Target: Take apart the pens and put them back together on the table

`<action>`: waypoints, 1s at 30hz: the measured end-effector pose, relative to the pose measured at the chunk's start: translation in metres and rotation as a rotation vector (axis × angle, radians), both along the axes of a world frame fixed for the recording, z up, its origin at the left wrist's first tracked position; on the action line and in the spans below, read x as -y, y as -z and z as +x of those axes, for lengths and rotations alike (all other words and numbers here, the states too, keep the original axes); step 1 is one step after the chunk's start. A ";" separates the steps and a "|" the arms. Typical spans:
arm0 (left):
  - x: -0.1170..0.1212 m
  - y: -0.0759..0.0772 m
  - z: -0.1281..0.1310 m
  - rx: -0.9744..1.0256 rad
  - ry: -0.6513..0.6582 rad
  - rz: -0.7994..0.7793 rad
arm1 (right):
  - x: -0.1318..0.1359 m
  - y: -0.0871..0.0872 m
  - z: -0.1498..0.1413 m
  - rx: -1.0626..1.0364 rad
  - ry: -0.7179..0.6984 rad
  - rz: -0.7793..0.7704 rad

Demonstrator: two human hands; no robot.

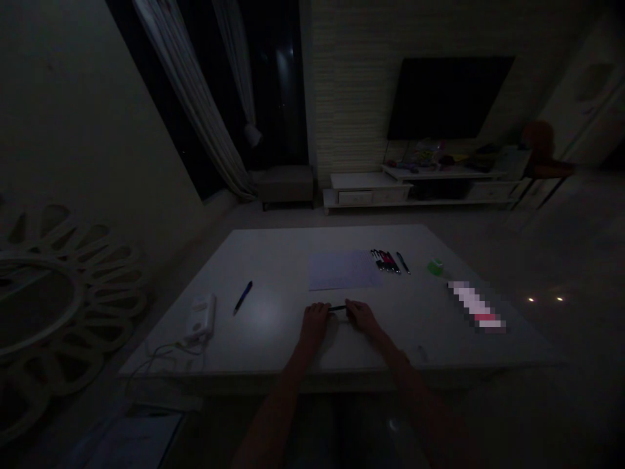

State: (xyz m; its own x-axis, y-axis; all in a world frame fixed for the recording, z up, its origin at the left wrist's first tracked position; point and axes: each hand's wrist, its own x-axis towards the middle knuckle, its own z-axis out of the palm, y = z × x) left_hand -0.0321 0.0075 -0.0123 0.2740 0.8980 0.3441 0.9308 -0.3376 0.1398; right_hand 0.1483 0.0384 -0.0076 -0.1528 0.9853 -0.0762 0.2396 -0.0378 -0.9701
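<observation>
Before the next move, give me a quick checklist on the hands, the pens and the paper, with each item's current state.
1. Left hand on the held dark pen: ok, at its left end.
2. Right hand on the same pen: ok, at its right end.
3. Paper flat on the table and free of the hands: ok, it lies beyond them.
4. All loose pens grouped together: not ok, the blue pen lies alone at the left, away from the row of pens right of the paper.
5. Held pen capped or intact: cannot tell, too dark and small.
6. Lighting: not ok, the room is very dim.
</observation>
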 end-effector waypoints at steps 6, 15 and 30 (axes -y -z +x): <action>0.000 -0.001 0.000 -0.007 -0.027 -0.010 | -0.003 -0.001 0.015 0.118 0.087 0.039; 0.000 0.004 -0.001 -0.006 0.005 -0.002 | 0.006 -0.049 0.006 0.744 -0.249 0.516; -0.003 0.008 0.003 0.081 -0.151 0.076 | -0.022 -0.056 0.039 -0.248 0.080 -0.012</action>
State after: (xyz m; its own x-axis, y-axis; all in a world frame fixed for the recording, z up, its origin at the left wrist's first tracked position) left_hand -0.0290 0.0108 -0.0205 0.1064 0.8973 0.4284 0.9585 -0.2071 0.1959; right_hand 0.1872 0.0604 0.0481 -0.0902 0.9942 -0.0578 -0.0100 -0.0589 -0.9982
